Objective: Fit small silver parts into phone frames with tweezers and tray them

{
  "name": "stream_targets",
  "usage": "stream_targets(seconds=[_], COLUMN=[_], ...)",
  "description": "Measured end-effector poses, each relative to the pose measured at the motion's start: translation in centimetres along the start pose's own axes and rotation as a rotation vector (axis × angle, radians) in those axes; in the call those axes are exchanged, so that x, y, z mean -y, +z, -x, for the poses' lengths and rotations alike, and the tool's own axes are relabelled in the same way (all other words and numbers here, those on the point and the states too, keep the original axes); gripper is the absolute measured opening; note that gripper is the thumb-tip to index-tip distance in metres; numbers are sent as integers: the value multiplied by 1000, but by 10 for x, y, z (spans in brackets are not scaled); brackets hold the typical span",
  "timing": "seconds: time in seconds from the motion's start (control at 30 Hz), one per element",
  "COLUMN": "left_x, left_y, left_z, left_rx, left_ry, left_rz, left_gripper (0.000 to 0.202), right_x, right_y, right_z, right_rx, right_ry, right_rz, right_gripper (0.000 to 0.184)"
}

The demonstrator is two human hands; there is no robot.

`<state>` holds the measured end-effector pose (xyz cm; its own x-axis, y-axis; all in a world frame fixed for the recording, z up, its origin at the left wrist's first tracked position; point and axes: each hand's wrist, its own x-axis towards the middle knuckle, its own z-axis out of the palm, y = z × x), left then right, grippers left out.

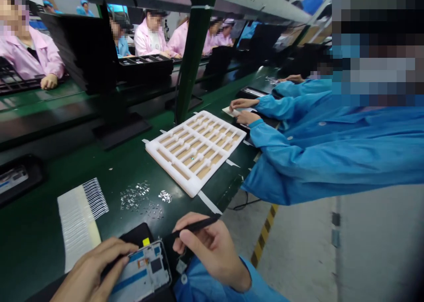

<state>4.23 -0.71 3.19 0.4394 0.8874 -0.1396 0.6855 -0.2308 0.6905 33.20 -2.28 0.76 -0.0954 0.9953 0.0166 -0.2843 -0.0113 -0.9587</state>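
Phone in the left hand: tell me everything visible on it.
The phone lies back-up, its open rear showing a white inner frame with blue strips, a dark square patch and a small orange label, inside a dark rounded rim. It sits tilted over a black pad, its edge gripped by the left hand.

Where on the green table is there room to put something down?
Left of the white foam tray, above the tiny metal bits, the green table has room. It's crowded by the phone frame, between the left hand and right hand.
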Motion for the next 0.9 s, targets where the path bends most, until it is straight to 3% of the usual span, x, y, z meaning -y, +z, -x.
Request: stream_targets(seconds=[0.1, 0.27, 0.6, 0.9], left_x=[-4, -7, -4, -3], left_y=[4, 8, 15, 24], left_z=[-9, -8, -4, -7], left_rx=[99, 100, 121, 8], left_ry=[-69, -74, -151, -130], left_rz=[122, 161, 169, 139], left_gripper=[36, 33, 35, 28], right_x=[-1, -10, -10, -12], right_y=[20, 41, 41, 43], right_z=[4, -2, -5, -2], right_rx=[90, 125, 99, 67], right_ry=[26, 32, 27, -3], right_rz=[10, 251, 322, 313], right_gripper=[19, 12, 13, 14])
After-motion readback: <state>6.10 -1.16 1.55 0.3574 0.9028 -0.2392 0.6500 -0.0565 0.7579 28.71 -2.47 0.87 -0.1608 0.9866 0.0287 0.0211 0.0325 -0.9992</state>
